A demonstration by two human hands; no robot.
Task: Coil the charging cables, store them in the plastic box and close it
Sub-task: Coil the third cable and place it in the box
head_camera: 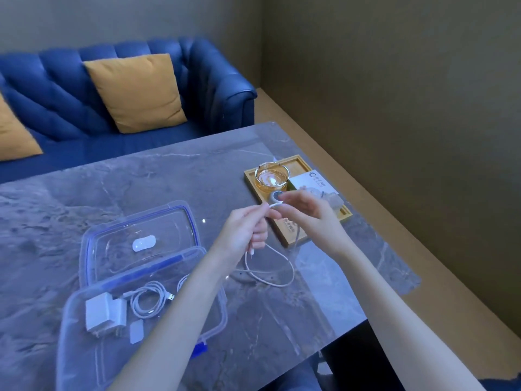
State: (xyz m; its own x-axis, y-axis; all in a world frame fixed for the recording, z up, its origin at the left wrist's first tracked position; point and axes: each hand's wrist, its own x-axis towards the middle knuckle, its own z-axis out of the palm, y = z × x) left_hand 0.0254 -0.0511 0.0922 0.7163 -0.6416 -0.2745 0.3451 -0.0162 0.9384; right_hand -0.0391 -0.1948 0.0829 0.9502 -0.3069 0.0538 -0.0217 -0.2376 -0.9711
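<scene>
Left hand (248,225) pinches white cable (277,279) above table (197,176); right hand (306,211) grips same cable's upper end beside it, fingers closed. Cable slack hangs in loop onto table, plug end dangling below left hand. Open plastic box (84,303) near left forearm holds coiled cable (148,301) and white charger (104,313). Lid (141,235) lies behind box. Wooden tray (293,165) with glass ashtray (272,176) behind hands.

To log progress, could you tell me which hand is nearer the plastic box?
Left. The left hand is just right of the box; the right hand is farther right, over the wooden tray.
</scene>
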